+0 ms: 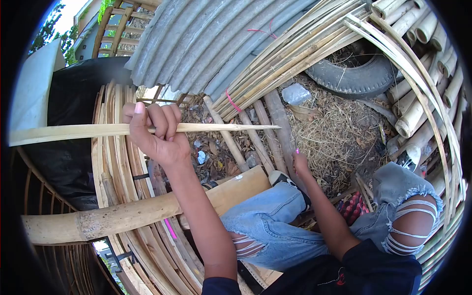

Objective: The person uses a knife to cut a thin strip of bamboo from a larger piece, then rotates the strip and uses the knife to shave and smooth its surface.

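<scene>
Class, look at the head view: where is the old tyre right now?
The tyre lies at the upper right of the head view, on dry straw, tucked between the leaning bamboo strips and the stacked bamboo poles.

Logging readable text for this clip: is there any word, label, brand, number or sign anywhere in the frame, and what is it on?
None: no readable text anywhere in the frame.
The bamboo strip in the left hand is bare.
The tyre shows no legible sidewall marking at this size.
The corrugated sheet and the thick bamboo pole carry no print.
A small red mark on the dark shirt is too small to read.
</scene>
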